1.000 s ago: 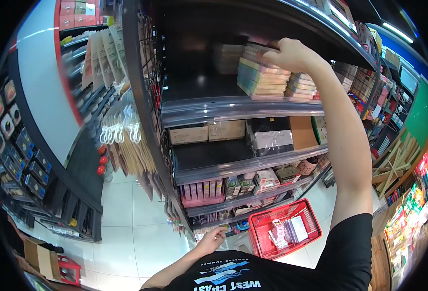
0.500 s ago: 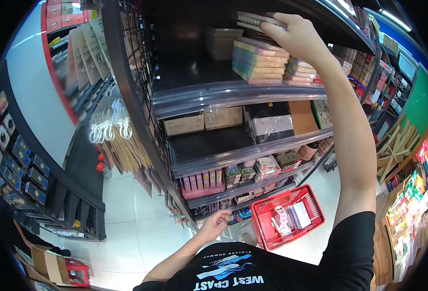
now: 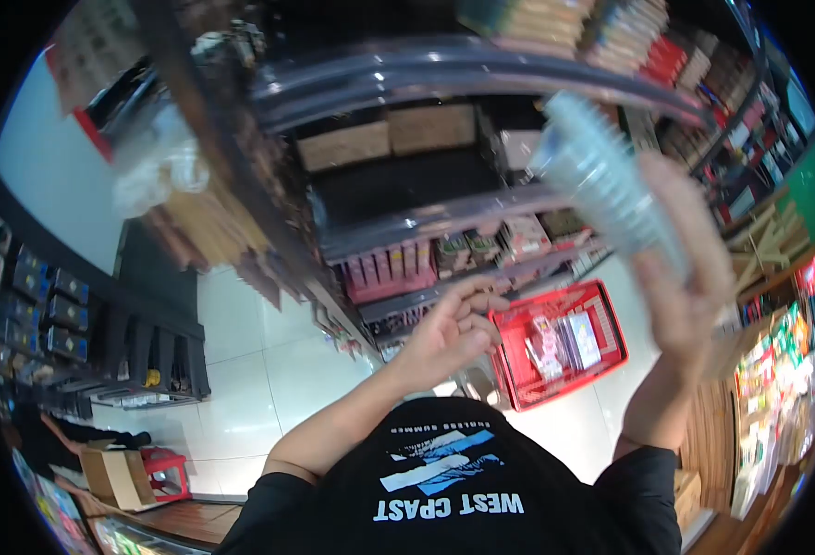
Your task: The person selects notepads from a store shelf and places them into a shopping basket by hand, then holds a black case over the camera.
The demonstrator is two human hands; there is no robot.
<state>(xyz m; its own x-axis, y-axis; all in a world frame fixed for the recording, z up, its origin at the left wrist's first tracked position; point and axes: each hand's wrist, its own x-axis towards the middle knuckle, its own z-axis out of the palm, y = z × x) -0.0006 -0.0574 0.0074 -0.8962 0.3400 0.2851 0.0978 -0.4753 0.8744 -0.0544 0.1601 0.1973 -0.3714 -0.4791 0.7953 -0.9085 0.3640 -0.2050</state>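
Observation:
My right hand (image 3: 689, 268) is wrapped round a pale blue spiral-bound notebook (image 3: 601, 176), held up in front of the shelves and smeared by motion. Whether it is one notebook or a small stack, I cannot tell. Nothing shows in my left hand (image 3: 453, 333), its fingers apart and slightly bent, just left of a red shopping basket (image 3: 555, 398). Inside the basket lie a pink-and-white packaged item (image 3: 544, 347) and flat pale items (image 3: 581, 339). Stacks of notebooks (image 3: 541, 26) sit on the upper shelf, cut off by the frame's top.
A dark shelf unit (image 3: 398, 190) with boxes (image 3: 430, 127) and a pink container (image 3: 391, 277) fills the middle. Hanging goods (image 3: 181, 185) are at its left side. Another person (image 3: 65, 435) is low at the left, near a cardboard box (image 3: 116, 476). Wooden sticks (image 3: 768, 236) stand at right.
My right hand has come down from the upper shelf with the notebook. My left hand has risen, its fingers spreading. The view has tilted downward.

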